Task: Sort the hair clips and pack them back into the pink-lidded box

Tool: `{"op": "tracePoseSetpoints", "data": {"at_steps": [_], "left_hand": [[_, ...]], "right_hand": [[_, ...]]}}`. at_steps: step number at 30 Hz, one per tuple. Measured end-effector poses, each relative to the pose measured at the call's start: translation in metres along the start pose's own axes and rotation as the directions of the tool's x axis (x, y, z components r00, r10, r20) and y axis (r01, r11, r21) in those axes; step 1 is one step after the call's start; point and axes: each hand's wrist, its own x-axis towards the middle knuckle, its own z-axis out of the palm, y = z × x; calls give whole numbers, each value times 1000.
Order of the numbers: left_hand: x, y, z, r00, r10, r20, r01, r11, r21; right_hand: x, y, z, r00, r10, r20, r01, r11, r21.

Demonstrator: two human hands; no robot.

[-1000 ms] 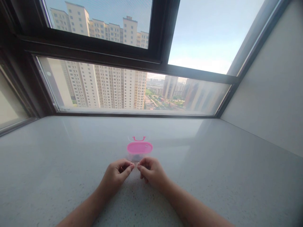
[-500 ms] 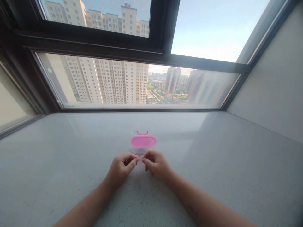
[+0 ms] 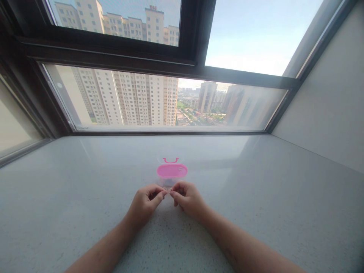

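Note:
My left hand (image 3: 148, 199) and my right hand (image 3: 184, 197) meet fingertip to fingertip low over the pale speckled sill. Each pinches thumb against index finger. Between the tips is something small, thin and whitish, with loop-like curves; its kind is too small to make out. Just beyond the fingers stands an oval container with a pink lid (image 3: 172, 171) and a clear body, whose contents do not show clearly. A small ring-like mark shows on the right of the lid. Behind the lid lies a curved pink handle (image 3: 170, 160).
The speckled sill (image 3: 71, 189) spreads out on both sides of my arms. A dark-framed window (image 3: 170, 132) closes it off at the back, with high-rise buildings outside. A white wall (image 3: 327, 113) rises on the right.

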Motion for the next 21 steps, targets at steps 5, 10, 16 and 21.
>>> {"op": "tracePoseSetpoints", "data": {"at_steps": [5, 10, 16, 21], "left_hand": [[0, -2, 0, 1000, 7, 3, -7, 1000, 4], [0, -3, 0, 1000, 2, 9, -2, 1000, 7], [0, -4, 0, 1000, -3, 20, 3, 1000, 0], [0, -4, 2, 1000, -12, 23, 12, 1000, 0]], "right_hand": [[0, 3, 0, 1000, -9, 0, 9, 1000, 3], [2, 5, 0, 1000, -9, 5, 9, 1000, -5], [1, 2, 0, 1000, 0, 16, 0, 1000, -4], [3, 5, 0, 1000, -7, 21, 7, 1000, -1]]}}
